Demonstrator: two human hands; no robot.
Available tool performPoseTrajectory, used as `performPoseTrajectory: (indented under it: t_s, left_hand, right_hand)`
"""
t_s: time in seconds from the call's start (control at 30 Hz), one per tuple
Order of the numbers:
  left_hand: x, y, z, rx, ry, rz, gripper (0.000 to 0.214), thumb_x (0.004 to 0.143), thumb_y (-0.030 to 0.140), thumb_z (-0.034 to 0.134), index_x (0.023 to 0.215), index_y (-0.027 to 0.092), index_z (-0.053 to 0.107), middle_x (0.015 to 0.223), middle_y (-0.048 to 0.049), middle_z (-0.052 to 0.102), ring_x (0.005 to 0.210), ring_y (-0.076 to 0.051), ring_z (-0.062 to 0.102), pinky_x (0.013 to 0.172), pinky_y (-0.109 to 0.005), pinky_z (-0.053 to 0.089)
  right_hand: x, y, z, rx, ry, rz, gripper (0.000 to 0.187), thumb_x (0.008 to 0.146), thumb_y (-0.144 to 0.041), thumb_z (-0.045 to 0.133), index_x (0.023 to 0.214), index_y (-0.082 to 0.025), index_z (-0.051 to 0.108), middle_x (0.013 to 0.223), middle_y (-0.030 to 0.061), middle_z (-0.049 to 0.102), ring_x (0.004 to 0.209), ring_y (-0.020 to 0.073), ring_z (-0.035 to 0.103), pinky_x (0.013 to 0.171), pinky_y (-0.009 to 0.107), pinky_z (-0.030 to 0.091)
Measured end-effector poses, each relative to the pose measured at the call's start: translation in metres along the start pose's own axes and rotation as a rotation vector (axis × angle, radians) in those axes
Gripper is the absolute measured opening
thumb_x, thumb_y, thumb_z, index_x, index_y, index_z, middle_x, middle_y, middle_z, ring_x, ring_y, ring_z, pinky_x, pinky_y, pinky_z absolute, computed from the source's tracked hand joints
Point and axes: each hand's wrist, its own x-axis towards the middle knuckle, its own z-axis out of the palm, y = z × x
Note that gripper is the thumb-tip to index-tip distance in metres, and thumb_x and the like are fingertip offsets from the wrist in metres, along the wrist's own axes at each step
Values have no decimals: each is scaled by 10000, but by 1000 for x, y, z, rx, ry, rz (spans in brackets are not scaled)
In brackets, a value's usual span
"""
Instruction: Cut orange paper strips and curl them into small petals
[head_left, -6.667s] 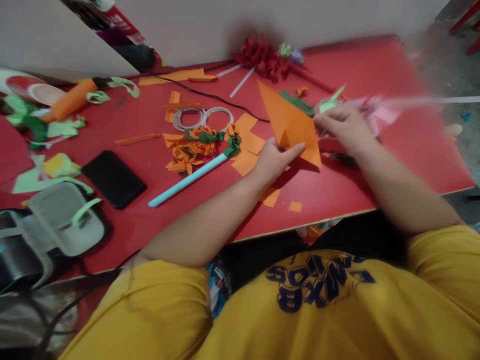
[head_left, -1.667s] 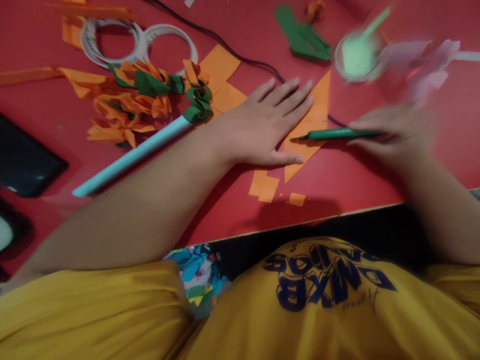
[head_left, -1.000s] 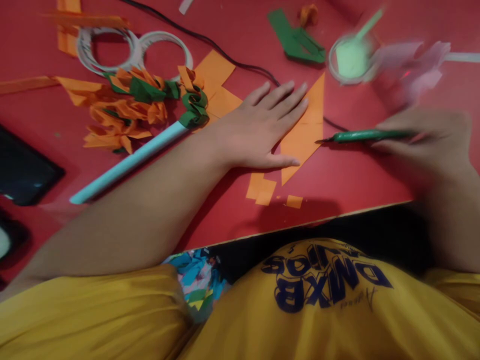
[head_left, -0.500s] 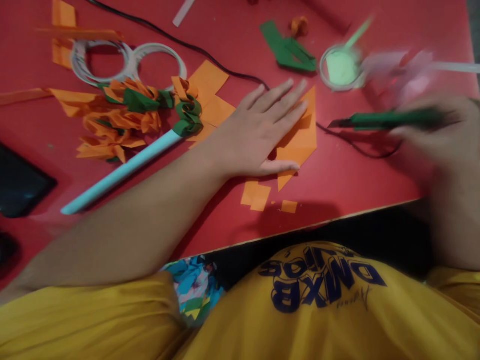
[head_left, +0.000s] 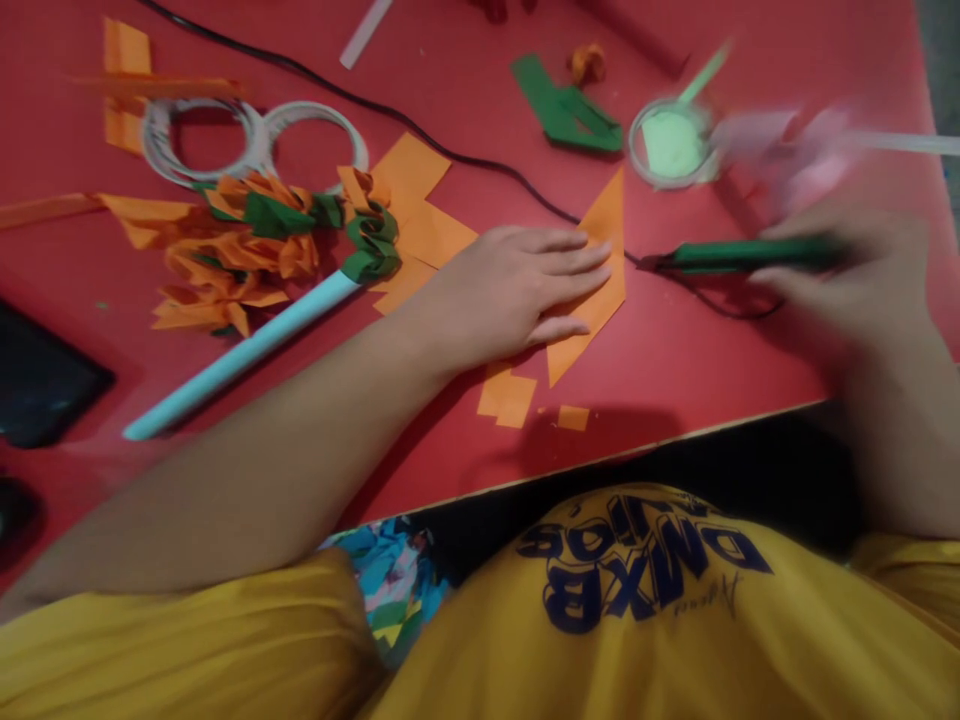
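My left hand (head_left: 525, 290) lies flat on a folded piece of orange paper (head_left: 609, 265), fingers stretched toward its right edge. In my right hand (head_left: 862, 270), slightly blurred, is a green utility knife (head_left: 750, 255). Its dark blade points left, a short gap from the paper's edge. Small orange paper scraps (head_left: 517, 398) lie below my left hand. Behind my left wrist are more orange paper pieces (head_left: 431, 232). Beside them rests an orange and green paper flower (head_left: 371, 235) on a light blue stem (head_left: 247, 355).
Several orange paper flowers (head_left: 240, 245) lie at left near two tape rolls (head_left: 315, 110). A black cable (head_left: 360, 98) crosses the red table (head_left: 720, 370). Green paper (head_left: 570, 110) and a round container with pale green contents (head_left: 671, 140) sit farther back. A dark device (head_left: 45, 380) lies far left.
My left hand's fingers have drawn back and lowered a little on the orange paper. My right hand has brought the utility knife slightly left, nearer the paper.
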Motion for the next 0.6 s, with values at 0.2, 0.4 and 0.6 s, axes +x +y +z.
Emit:
performPoseTrajectory:
  t_s: [0.2, 0.4, 0.6]
  left_hand:
    - [-2, -3, 1, 46, 2, 41, 671, 1251, 602, 569, 1752, 168, 678, 1811, -180, 672, 1727, -428, 616, 1429, -596, 515]
    - [0, -4, 0, 0, 10, -2, 647, 1210, 600, 642, 1749, 247, 697, 1770, -148, 718, 1687, -429, 652, 1378, -609, 537]
    - [4, -4, -5, -103, 54, -13, 695, 1055, 651, 845, 1658, 312, 782, 1711, -122, 774, 1604, -488, 697, 1341, -683, 534]
  right_hand:
    - [0, 2, 1, 23, 10, -98, 371, 792, -353, 1069, 1153, -298, 1001, 960, 62, 894, 735, 210, 703, 678, 378, 459]
    - [0, 8, -2, -83, 7, 0, 374, 807, -412, 1025, 1159, -291, 984, 1024, 87, 923, 798, 253, 756, 722, 420, 534]
    - [-9, -35, 29, -387, -55, -342, 250, 1068, -370, 902, 1317, -357, 897, 1411, 123, 906, 1260, 411, 849, 1134, 642, 642]
